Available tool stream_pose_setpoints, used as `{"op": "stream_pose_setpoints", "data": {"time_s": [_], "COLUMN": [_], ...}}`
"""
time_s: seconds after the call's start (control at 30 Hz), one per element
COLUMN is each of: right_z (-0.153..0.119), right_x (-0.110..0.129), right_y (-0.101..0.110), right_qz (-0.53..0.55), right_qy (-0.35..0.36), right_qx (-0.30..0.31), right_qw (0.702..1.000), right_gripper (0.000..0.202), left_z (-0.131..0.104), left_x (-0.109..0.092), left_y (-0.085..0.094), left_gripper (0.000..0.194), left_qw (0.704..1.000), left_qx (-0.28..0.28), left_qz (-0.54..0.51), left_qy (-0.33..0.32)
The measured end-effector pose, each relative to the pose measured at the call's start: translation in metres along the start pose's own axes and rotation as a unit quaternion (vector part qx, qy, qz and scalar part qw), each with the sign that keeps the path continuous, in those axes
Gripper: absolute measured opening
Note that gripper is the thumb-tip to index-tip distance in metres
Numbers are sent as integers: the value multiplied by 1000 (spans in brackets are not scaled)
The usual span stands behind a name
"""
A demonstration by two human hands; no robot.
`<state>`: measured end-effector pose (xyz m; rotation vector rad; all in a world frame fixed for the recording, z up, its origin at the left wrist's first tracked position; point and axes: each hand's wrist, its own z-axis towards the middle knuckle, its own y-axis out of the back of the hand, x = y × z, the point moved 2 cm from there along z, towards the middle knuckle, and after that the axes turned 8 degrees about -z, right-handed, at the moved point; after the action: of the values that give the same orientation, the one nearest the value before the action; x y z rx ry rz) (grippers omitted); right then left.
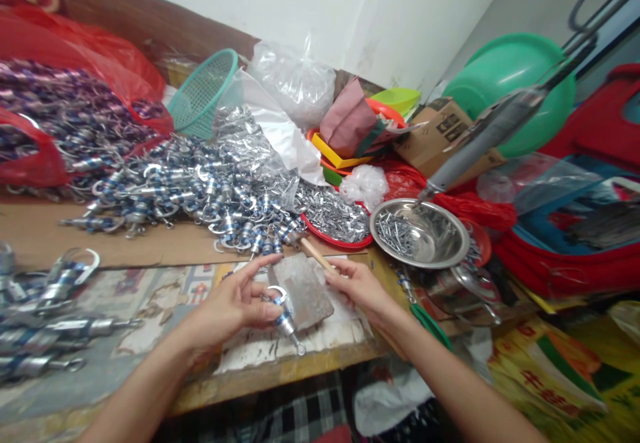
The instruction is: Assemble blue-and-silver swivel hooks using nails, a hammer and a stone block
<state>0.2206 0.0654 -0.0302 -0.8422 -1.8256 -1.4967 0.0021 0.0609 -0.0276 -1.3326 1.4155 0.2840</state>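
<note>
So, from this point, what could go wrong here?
The left hand has its thumb and fingers on the hook right by the grey block, so a finger might get pinched.
The hook is near the front edge of the table; if it slipped, it could drop off.
The wooden stick in the right hand has one end close to the pile of hooks, so it might knock some loose.

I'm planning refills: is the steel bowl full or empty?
Neither; the steel bowl is partly filled. Thin metal pieces lie toward its left side, while bare metal shows at right.
</note>
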Motion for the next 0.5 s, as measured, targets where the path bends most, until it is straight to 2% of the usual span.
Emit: {"op": "stream_pose_setpoints", "data": {"time_s": [0.07, 0.1, 0.17, 0.23, 0.33, 0.4, 0.5], "right_z": [0, -3, -18, -41, -78, -96, -106], "right_x": [4, 7, 11, 14, 17, 21, 28], "right_y": [-3, -2, 4, 13, 22, 25, 25], "right_qz": [70, 78, 15, -95, -240, -281, -285], "right_qy": [-17, -2, 68, 144, 219, 251, 298], "right_qx": [-7, -25, -79, -117, -96, -94, -172], "right_qw": [997, 997, 994, 978, 941, 922, 895], "right_gripper": [45, 45, 43, 44, 47, 51, 59], "left_z": [-1, -1, -2, -3, -2, -1, 0], "left_x": [-1, -1, -2, -1, 2, 3, 2], "left_y": [-1, -2, -3, -3, -1, 0, 0], "left_gripper": [87, 88, 88, 89, 90, 91, 93], "left_qw": [1000, 1000, 1000, 1000, 1000, 1000, 1000], "left_qx": [-2, -6, -12, -13, -6, -5, -13], "left_qz": [-2, -3, -7, -14, -17, -15, -9], "left_qy": [0, 0, 2, 4, 2, 1, -4]}}
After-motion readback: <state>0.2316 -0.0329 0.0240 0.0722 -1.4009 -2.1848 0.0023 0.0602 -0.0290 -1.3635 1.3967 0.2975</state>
